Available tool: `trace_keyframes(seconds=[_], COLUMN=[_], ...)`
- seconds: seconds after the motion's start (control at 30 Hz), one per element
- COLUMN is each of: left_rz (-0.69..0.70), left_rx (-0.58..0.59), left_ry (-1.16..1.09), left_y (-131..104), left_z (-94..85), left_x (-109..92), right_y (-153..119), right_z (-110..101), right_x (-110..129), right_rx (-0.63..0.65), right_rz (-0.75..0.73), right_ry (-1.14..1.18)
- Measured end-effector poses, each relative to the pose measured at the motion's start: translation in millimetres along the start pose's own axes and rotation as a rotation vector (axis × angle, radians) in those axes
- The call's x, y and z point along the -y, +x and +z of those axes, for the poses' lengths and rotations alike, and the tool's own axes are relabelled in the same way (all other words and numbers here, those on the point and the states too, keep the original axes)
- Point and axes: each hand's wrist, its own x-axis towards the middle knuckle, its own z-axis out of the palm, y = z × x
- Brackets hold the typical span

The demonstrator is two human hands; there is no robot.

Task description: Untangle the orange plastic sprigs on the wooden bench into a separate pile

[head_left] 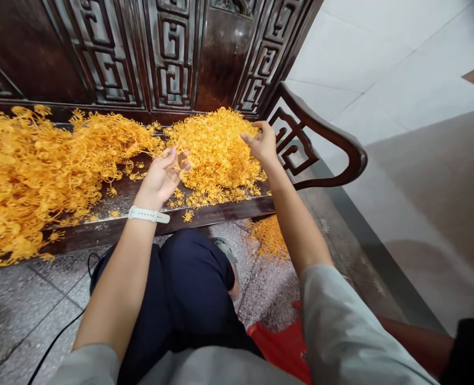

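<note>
A heap of small orange plastic flower-like pieces lies on the dark wooden bench. My left hand, with a pale watch band on the wrist, is at the heap's left side, palm turned up. Its fingers are curled, and a thin orange piece shows between thumb and fingers. At the right edge of the same heap is my right hand, its thumb apart from the bent fingers. The tips of those fingers are partly hidden.
A larger orange pile of stemmed pieces covers the bench's left. A curved armrest and carved backrest bound the bench. More orange pieces lie on the floor, near a red bag-like item. A black cable runs at lower left.
</note>
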Motion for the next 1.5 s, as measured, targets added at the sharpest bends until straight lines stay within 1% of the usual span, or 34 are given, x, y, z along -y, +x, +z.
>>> trace_keyframes(seconds=[0.1,0.2,0.27,0.4,0.47,0.6,0.67,0.77,0.83,0.9,0.97,1.03,1.1,1.17,1.23,1.3,1.37,1.43,1.5], left_rz=[-0.027,-0.055,-0.06,-0.033,-0.022,0.001,0.015,0.029,0.04,0.074,0.13,0.156,0.126,0.069,0.033,0.048,0.084,0.119,0.134], left_rx=[-0.002,0.02,0.023,0.051,0.068,0.082,0.107,0.124,0.105,0.08,0.044,-0.007,-0.082,-0.193,-0.256,-0.244,-0.221,-0.253,-0.288], left_ry=[-0.014,-0.009,-0.002,-0.019,-0.019,0.024,0.035,0.045,0.081,0.169,0.273,0.32,0.276,0.175,0.075,0.02,0.0,-0.013,-0.034], left_y=[3.6,4.3,4.3,4.8,4.8,4.4,5.2,7.1,7.4,6.3,4.6,4.2,6.4,11.1,16.2,19.5,19.7,17.5,15.2], left_z=[1.1,1.2,0.7,0.2,0.5,0.1,-1.1,-3.0,-2.9,-1.5,0.7,2.0,1.2,-1.8,-5.7,-8.5,-8.3,-5.4,-1.8], left_x=[3.3,6.7,8.1,8.8,9.0,11.5,13.7,16.6,17.7,18.6,19.8,21.3,21.7,19.5,14.1,7.2,2.0,1.3,6.3], right_y=[-5.0,-12.8,-20.1,-39.5,-52.0,-87.0,-107.2,-130.7,-138.4,-142.0,-146.5,-156.0,-170.6,-186.3,-198.2,-203.7,-204.5,-205.4,-211.8], right_z=[12.9,20.2,22.3,26.4,31.6,47.8,55.4,64.2,68.5,70.6,68.8,62.7,53.8,44.4,37.2,33.1,30.8,29.4,28.2], right_x=[2.6,15.9,29.0,61.0,77.2,105.9,118.1,130.4,133.6,134.5,136.6,142.5,152.1,162.5,170.1,172.9,172.1,171.3,173.4], right_rx=[0.007,0.017,0.024,-0.043,-0.042,0.047,0.098,0.162,0.197,0.241,0.283,0.295,0.266,0.242,0.247,0.259,0.266,0.298,0.352], right_rz=[-0.014,-0.05,-0.047,-0.099,-0.094,-0.007,-0.055,-0.179,-0.202,-0.199,-0.223,-0.267,-0.311,-0.361,-0.388,-0.348,-0.264,-0.196,-0.137], right_ry=[0.005,0.016,0.042,0.008,0.026,0.135,0.164,0.23,0.252,0.225,0.178,0.154,0.159,0.168,0.183,0.211,0.243,0.264,0.283])
